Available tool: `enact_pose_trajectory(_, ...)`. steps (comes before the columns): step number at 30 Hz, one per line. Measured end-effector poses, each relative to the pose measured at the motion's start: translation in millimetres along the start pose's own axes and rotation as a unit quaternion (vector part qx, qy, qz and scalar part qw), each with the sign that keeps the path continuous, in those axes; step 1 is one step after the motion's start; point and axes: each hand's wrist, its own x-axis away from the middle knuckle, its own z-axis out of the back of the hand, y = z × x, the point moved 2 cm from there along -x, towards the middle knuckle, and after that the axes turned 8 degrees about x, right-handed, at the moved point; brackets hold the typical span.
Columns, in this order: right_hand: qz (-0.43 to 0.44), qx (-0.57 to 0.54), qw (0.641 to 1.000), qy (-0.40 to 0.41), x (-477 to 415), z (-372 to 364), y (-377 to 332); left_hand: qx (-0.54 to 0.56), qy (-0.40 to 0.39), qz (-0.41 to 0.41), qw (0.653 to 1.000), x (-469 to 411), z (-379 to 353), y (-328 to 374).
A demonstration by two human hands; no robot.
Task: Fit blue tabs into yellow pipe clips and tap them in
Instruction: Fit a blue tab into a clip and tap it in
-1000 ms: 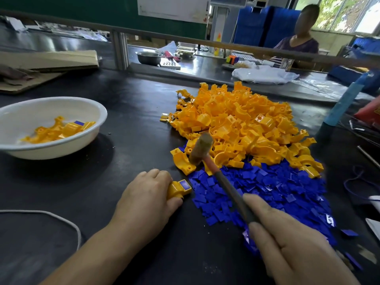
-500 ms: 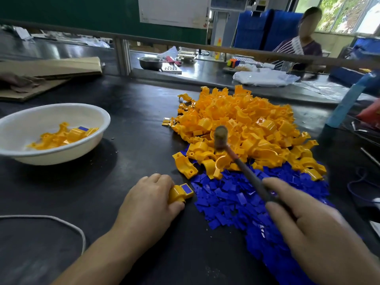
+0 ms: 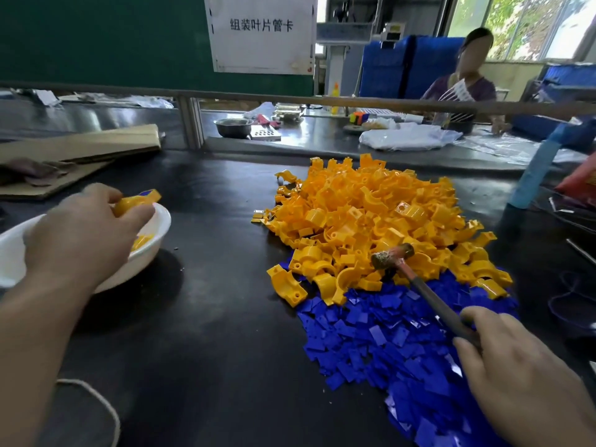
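- I am at a dark table (image 3: 206, 317) in a workshop; a rail crosses behind it, and past the rail another person (image 3: 464, 82) sits at a second bench under a white sign (image 3: 261, 30).
- A white bowl (image 3: 158, 233) stands at the table's left edge, with some yellow parts inside, mostly hidden by my hand.
- My left hand (image 3: 84, 233) hovers over the bowl, fingers pinched round a yellow clip (image 3: 135, 201) with a blue tab (image 3: 146, 192) showing at its top; the clip sits just above the bowl's far rim.
- A large heap of clips (image 3: 371, 221) lies right of centre, and a spread of tabs (image 3: 403, 343) lies in front of it, touching its near edge.
- My right hand (image 3: 522, 375) is closed round the handle of a hammer (image 3: 416, 279); its head rests low over the near edge of the clip heap, the handle slanting back across the tabs.
- Flattened cardboard (image 3: 80, 146) lies at the far left, and a white string (image 3: 96, 398) curls near my left forearm.
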Motion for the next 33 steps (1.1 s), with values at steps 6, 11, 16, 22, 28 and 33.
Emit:
enact_pose_trajectory(6, 0.014, 0.022, 1.000, -0.009, -3, -3, 1, -0.150, -0.026, 0.004, 0.988, -20, -10, -18)
enact_pose_trajectory(11, 0.020, 0.041, 0.999, -0.010, -5, -4, 2, -0.018, -0.117, -0.163, 0.980, 45, -27, 52)
enact_pose_trajectory(16, 0.013, 0.053, 0.998, -0.008, -5, -1, 0, 0.015, -0.347, -0.279, 0.895, 106, -82, 97)
enact_pose_trajectory(22, 0.025, -0.029, 0.999, 0.034, -4, 4, 0, -0.062, -0.387, -0.240, 0.888, 133, -103, 101)
enact_pose_trajectory(28, 0.056, -0.062, 0.994, 0.065, 1, 14, -9, -0.115, -0.325, -0.281, 0.895, 142, -90, 106)
enact_pose_trajectory(33, 0.129, -0.151, 0.980, -0.014, 4, 41, -32, 0.183, -0.391, -0.047, 0.901, 136, -72, 115)
